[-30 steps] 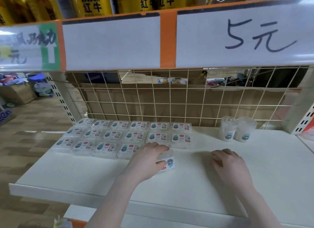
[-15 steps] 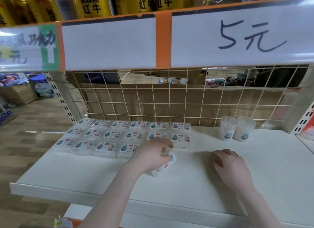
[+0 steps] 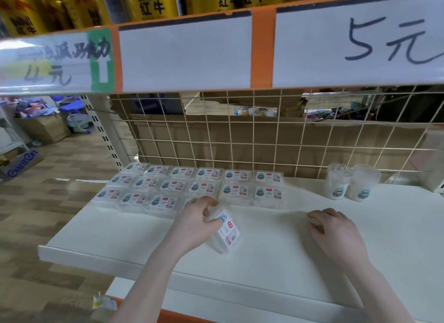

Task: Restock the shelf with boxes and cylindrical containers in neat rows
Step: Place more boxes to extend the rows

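Several flat clear boxes (image 3: 206,187) with labels lie in three rows on the left half of the white shelf (image 3: 276,255). My left hand (image 3: 195,223) grips one more clear box (image 3: 227,231), tilted up on its edge just in front of the rows. My right hand (image 3: 336,236) rests palm down on the shelf to the right, fingers loosely curled, holding nothing. Two clear cylindrical containers (image 3: 349,182) stand side by side at the back right by the wire grid.
A wire grid back panel (image 3: 264,140) with cardboard behind it closes the shelf's rear. Overhead a price strip (image 3: 355,43) fronts an upper shelf of yellow cans (image 3: 149,3). The upright post (image 3: 105,135) bounds the left; wooden floor and cartons lie beyond.
My left hand has tipped the box from flat to standing on its edge and turned it. The right hand has stayed in place on the shelf.
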A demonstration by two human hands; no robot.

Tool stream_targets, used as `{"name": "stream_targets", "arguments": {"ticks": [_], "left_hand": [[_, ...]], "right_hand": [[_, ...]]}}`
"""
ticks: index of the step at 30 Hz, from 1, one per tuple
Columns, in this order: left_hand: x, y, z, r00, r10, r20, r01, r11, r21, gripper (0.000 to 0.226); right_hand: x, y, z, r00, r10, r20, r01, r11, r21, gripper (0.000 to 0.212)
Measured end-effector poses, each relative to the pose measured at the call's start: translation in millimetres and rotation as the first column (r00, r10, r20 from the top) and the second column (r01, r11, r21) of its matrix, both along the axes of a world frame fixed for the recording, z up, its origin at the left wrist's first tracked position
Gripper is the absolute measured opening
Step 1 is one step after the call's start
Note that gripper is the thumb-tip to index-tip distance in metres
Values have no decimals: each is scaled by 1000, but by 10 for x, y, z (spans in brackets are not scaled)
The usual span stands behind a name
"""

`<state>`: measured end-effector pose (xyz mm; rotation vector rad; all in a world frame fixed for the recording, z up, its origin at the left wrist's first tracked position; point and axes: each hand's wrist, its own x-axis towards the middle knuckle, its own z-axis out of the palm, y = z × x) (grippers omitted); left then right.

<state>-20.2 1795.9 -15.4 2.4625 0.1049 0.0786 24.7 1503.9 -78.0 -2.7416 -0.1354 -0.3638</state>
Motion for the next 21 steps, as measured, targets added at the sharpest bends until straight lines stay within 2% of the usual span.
{"name": "stream_targets", "arguments": {"ticks": [3,8,11,17,19,21], "left_hand": [[-24,106,-28,999,33,26,-34,999,17,34],[-122,101,-133,996,11,84,-26,984,178,38],[-193,50,-272,998,5,66,-15,986,165,40],[-284,29,-419,990,-14,143,-17,976,215,37],[-288,61,-430,984,-77,162,32,963,266,44],[-296,72,-430,975,-152,164,96,948,303,65]], "right_hand": [[11,17,-3,1000,-2,-5,2,1000,-14,22],[22,27,-9,1000,-12,-14,12,1000,-8,22],[16,23,-13,1000,-17,-10,17,1000,5,21],[16,17,-38,1000,-12,20,12,1000,19,20],[19,15,-53,999,-10,36,9,1000,26,20],[22,18,-70,998,-9,58,7,999,46,20]]}}
